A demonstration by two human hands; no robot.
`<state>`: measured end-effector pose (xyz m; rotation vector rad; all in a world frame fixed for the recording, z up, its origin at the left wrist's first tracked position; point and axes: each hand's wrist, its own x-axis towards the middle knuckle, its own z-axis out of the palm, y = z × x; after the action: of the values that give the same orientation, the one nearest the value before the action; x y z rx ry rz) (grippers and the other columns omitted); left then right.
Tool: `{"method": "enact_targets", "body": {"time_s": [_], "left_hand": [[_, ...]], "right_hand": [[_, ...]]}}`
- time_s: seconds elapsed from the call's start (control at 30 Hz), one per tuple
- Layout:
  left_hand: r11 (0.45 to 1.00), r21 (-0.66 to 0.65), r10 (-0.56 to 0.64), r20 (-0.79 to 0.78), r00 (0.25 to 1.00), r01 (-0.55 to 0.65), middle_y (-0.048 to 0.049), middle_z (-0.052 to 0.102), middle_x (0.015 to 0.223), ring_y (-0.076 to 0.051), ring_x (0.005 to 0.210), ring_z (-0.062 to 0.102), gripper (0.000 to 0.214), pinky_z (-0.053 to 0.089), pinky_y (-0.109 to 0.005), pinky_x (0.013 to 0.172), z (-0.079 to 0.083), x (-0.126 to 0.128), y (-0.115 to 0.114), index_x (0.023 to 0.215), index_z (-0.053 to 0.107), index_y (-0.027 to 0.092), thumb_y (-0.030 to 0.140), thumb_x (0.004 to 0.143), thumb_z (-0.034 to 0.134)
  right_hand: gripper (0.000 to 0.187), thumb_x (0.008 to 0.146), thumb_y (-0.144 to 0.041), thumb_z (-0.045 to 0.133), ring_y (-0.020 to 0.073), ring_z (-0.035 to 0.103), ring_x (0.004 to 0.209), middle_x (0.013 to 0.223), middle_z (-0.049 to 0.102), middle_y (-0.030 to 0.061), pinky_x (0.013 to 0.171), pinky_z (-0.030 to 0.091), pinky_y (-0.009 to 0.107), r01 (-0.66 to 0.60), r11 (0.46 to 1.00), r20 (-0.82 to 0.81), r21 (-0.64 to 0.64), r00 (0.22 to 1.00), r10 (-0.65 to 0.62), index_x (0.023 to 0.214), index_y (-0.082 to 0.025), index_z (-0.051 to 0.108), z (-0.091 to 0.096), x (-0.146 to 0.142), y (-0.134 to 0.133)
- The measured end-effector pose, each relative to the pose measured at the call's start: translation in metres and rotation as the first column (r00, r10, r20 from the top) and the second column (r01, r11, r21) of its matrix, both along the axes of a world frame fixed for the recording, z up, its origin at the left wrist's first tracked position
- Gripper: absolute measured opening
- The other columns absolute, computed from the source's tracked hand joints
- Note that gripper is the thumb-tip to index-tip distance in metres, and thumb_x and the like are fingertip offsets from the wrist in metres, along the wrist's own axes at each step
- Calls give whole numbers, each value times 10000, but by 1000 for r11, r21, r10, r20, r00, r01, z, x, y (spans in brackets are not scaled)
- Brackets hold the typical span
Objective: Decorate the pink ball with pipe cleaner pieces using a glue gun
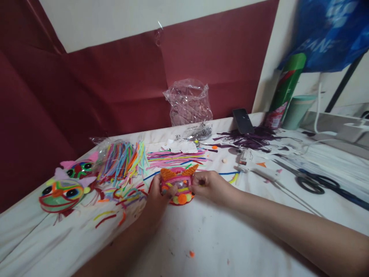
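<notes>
A small craft animal face [182, 188], trimmed with fuzzy pipe cleaners, is held upright just above the white table. It has orange ears, a pink top band, yellow strips over a clear middle and an orange pom-pom low in front. My left hand [161, 194] grips its left side, thumb across the front. Closed in a pinch, my right hand [209, 186] is at its right edge; whether a small piece is between those fingertips is hidden. At the left lie two similar faces, one green-mouthed [59, 204] and one with pink ears [79, 168].
A pile of colourful pipe cleaners [122, 159] lies behind my left hand. To the right are a white glue gun [268, 175], black scissors [309, 184], purple strips [256, 139] and a phone [243, 120]. A clear plastic bag [188, 102] stands by the wall, a green cup [298, 111] farther right.
</notes>
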<state>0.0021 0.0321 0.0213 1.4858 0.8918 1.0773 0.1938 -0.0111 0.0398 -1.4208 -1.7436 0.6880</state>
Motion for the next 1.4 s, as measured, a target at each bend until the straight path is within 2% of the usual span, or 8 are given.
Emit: {"method": "enact_targets", "body": {"time_s": [0.13,0.47,0.83,1.03,1.13,1.2,1.3,1.4], "left_hand": [[999,1,-39,56,998,39,-70,623,1174,-233,1076,584,381,471,-345,881,2,-1,-4,1141,497,213,425,832,569],[989,-124,-57,170,984,79,-90,624,1225,-257,1078,605,486,488,-361,871,7,2,-5,1140,496,206,435,748,668],[996,-81,-36,119,992,46,-97,620,1202,-267,1059,608,496,503,-354,827,8,2,-6,1153,501,202,452,752,652],[997,-29,-73,68,995,75,-94,645,1112,-276,1003,628,748,512,-362,816,-3,0,1,1187,444,214,335,551,818],[998,-38,-44,32,999,45,-80,665,1055,-276,974,637,704,515,-377,816,-7,-3,6,1155,470,214,347,555,813],[999,-29,-30,-5,1000,30,-75,670,1056,-271,985,636,653,510,-375,835,-7,-6,9,1140,485,216,357,585,798],[999,-17,-40,-32,999,39,-90,659,1118,-270,1033,622,625,494,-375,872,-6,-9,10,1146,484,210,356,617,783],[998,-35,-51,-26,998,50,-105,653,1140,-282,1038,621,640,489,-400,884,-4,-9,10,1158,486,202,357,613,784]], "right_hand": [[173,670,-213,537,89,412,530,550,484,-42,491,302,200,-7,1000,-4,0,1000,7,529,-190,440,-1,0,2],[181,674,-233,532,90,417,533,563,477,-40,491,309,207,-30,999,-30,11,999,31,531,-192,427,-7,2,5],[168,670,-208,534,87,406,537,566,472,-43,492,304,204,-41,999,-49,-5,998,41,542,-188,426,-8,3,5],[285,745,-362,565,88,358,527,557,428,-46,482,292,211,-81,997,-100,10,992,81,569,-191,420,-7,2,5],[342,764,-466,565,99,388,543,576,451,-32,493,317,220,-107,993,-183,53,976,115,597,-187,461,5,4,3],[370,766,-521,570,106,422,553,591,482,-24,512,348,228,-53,991,-249,122,965,82,629,-185,497,18,10,1],[401,749,-566,596,93,401,506,565,490,-33,479,333,224,138,968,-329,210,942,-63,647,-186,518,34,26,3],[416,697,-569,654,74,346,454,521,465,-49,427,279,216,290,934,-390,207,900,-193,632,-180,522,39,45,12]]}}
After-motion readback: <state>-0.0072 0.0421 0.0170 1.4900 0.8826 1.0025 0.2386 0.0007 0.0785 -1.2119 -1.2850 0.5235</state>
